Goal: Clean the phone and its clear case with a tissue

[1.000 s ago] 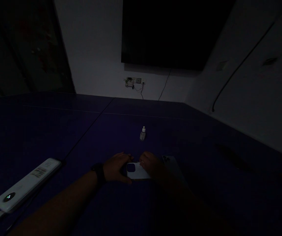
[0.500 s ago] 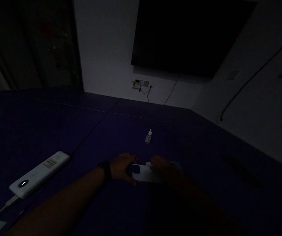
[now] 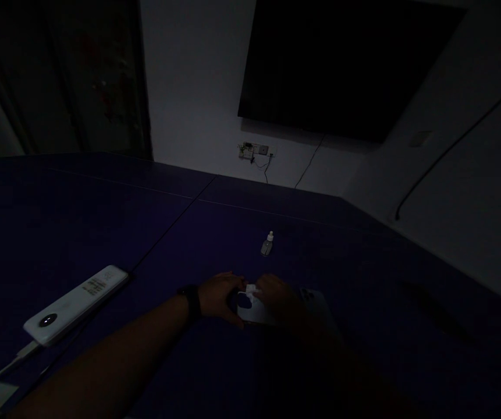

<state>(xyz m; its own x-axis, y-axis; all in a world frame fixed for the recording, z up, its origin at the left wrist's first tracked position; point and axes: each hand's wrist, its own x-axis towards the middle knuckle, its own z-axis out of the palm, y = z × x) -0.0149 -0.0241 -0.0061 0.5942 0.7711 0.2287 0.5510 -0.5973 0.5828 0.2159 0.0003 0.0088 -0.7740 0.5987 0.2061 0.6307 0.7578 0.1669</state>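
A light-coloured phone case point(image 3: 256, 314) with a large camera cutout lies on the dark blue surface. My left hand point(image 3: 219, 295), with a dark band on its wrist, grips the case's left end between thumb and fingers. Pinched in my right hand point(image 3: 276, 295) is a small white wipe point(image 3: 251, 289), pressed on the case beside the cutout. Partly hidden behind my right hand is a pale phone point(image 3: 319, 302) with dark camera lenses. A small dropper bottle point(image 3: 267, 245) with a white top lies beyond the hands.
At the left lies a white power bank point(image 3: 75, 305) with a lit display and a white cable point(image 3: 8, 368) plugged in. A dark cable runs across the blue surface. On the far wall hang a large dark television point(image 3: 341, 70) and sockets point(image 3: 256, 150). The room is dim.
My right hand has slid left along the case, bringing the wipe up to the camera cutout. More of the phone at the right now shows. My left hand keeps its grip.
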